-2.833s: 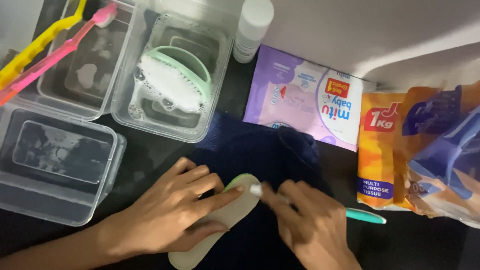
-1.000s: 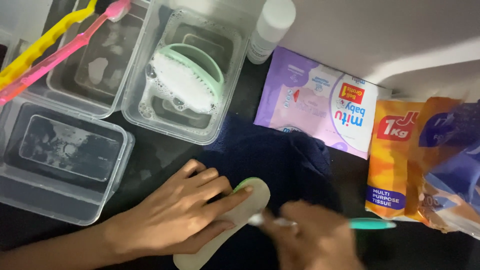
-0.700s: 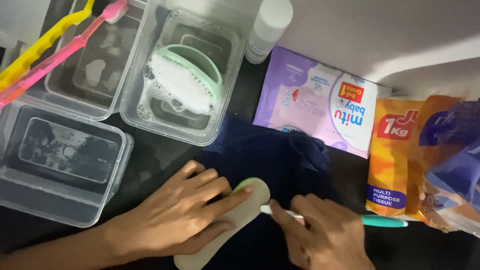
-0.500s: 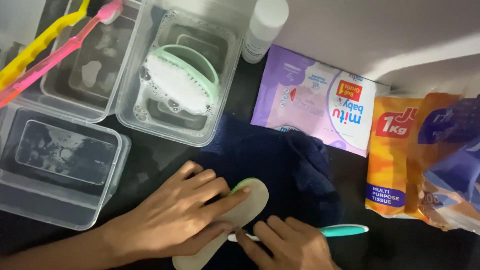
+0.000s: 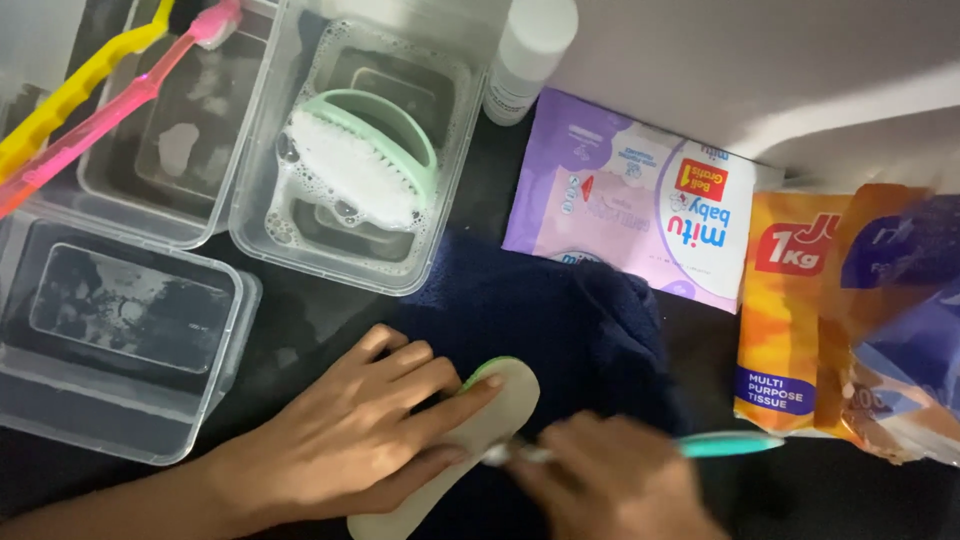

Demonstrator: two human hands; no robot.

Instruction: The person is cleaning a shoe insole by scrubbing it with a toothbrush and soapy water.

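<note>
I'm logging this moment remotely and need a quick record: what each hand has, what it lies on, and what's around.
left hand: pressed flat on a pale shoe insole
right hand: blurred, grips a teal-handled toothbrush, head at the insole
under insole: dark blue towel
behind: clear tub of soapy water with a green scrub brush
right side: purple wipes pack, orange tissue pack

Both hands bare: left hand [image 5: 350, 445], right hand [image 5: 610, 490]; no sleeves, rings visible.
</note>
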